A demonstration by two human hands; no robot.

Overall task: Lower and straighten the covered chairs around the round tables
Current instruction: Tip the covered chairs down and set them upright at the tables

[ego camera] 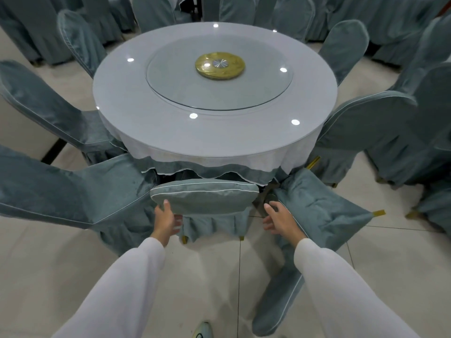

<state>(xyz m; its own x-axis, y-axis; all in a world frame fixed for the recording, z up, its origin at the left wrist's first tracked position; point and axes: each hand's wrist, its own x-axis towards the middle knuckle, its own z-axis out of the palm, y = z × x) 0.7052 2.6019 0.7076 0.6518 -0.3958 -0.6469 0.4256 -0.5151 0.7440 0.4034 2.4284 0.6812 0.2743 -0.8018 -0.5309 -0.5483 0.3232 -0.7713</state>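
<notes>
Chairs: covered chairs in grey-blue fabric ring the round bench; the centre chair directly in front stands on its feet, its seat edge just under the hanging cloth.
Centre chair state: upright and square to the bench, skirt hanging, gold feet on the floor; judged already lowered and close to straight.
Left hand: fingers relaxed and spread, thumb touching the lower left corner of the centre chair's cushion; holding nothing.
Right hand: loosely spread, apart from the centre chair, hovering beside the tipped chair; holding nothing.
Tipped chair: to the right of the centre chair, leaning toward the bench with its seat underside facing up, a gold leg tip sticking out and its back trailing along the floor toward the camera; not yet lowered.
Left-near chair: also tilted in against the bench edge, back slanting outward; judged not yet set down.
Other chairs: the further left chair and the right chair lean in the same way; whether those at the far side are down cannot be told.
Progress: early at this bench, one chair seated, several remaining.
Next: probably the tipped chair on the right, nearest the right hand.
</notes>
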